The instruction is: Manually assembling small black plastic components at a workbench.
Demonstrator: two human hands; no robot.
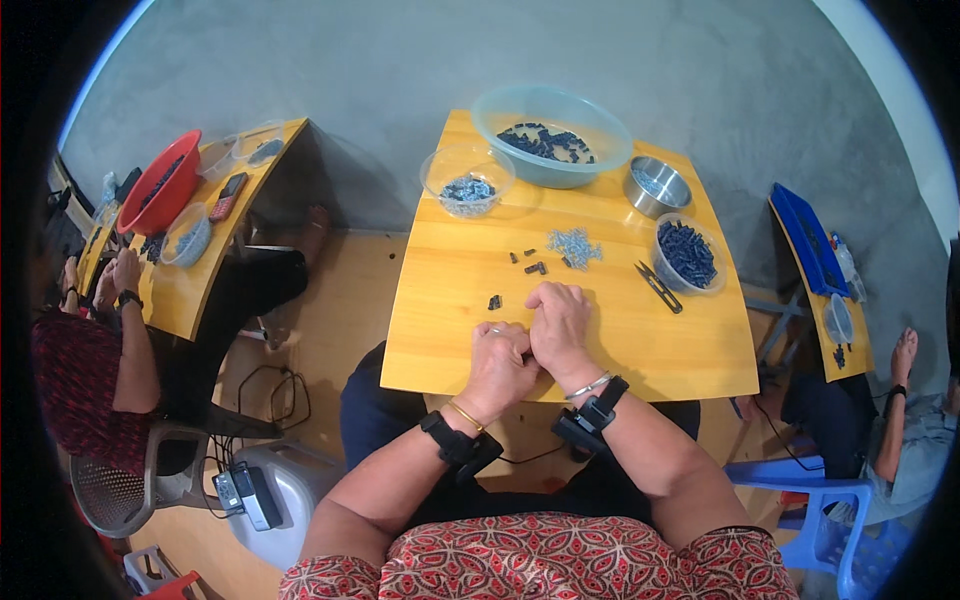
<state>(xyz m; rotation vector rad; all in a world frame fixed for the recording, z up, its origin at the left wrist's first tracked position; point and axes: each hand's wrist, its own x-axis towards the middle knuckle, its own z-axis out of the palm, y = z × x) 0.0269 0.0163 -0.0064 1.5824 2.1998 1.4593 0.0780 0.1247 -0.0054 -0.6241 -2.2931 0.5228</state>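
Both my hands meet at the near edge of the yellow wooden table (pixel 440 330). My left hand (pixel 500 358) is curled closed, its fingertips tucked out of sight. Against it, my right hand (pixel 560 325) is bent closed too, and whatever either one grips is hidden. Just beyond them lie a small black part (pixel 495 302) and several more black pieces (pixel 537 268). Farther off is a loose pile of small pale, silvery pieces (pixel 574 247). To the right rest black-handled snips (pixel 660 288), beside a clear tub of dark parts (pixel 687 256).
At the back stand a large pale-blue basin (pixel 600 170) with black parts, a clear bowl (pixel 468 205) of shiny pieces and a steel bowl (pixel 657 190). Co-workers sit at tables on both sides. A red basin (pixel 165 190) is at left, a blue tray (pixel 805 240) at right.
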